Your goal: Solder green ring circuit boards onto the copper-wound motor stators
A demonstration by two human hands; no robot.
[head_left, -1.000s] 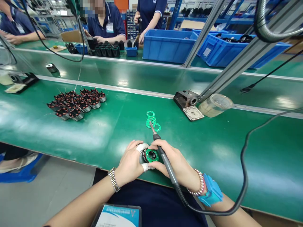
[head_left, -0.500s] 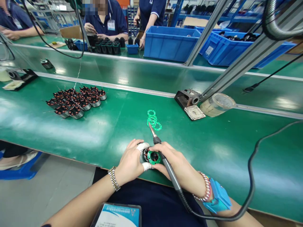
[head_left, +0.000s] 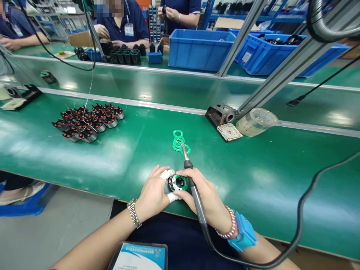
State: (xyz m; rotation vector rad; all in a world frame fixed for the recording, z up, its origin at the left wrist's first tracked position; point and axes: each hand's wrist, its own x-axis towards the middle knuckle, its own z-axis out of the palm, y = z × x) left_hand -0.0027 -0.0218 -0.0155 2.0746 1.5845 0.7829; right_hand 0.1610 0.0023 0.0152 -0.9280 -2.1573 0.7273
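Note:
A small round motor stator (head_left: 178, 183) with a green ring board on top rests at the near edge of the green bench. My left hand (head_left: 154, 194), with white tape on two fingertips, grips its left side. My right hand (head_left: 203, 195) touches its right side and also holds a soldering iron (head_left: 192, 187), whose tip points away from me toward a few loose green ring boards (head_left: 180, 142). The iron's black cable (head_left: 295, 240) loops off to the right.
A cluster of several copper-wound stators (head_left: 87, 122) lies at the left. An iron stand with sponge (head_left: 225, 122) and a plastic cup (head_left: 254, 122) sit by a slanted metal strut. Beyond a conveyor are blue bins (head_left: 198, 48) and other people working.
The stator has been turned slightly between my hands. The soldering iron now stands steeper, its tip nearer the loose green rings. A small part on the far conveyor has drifted left.

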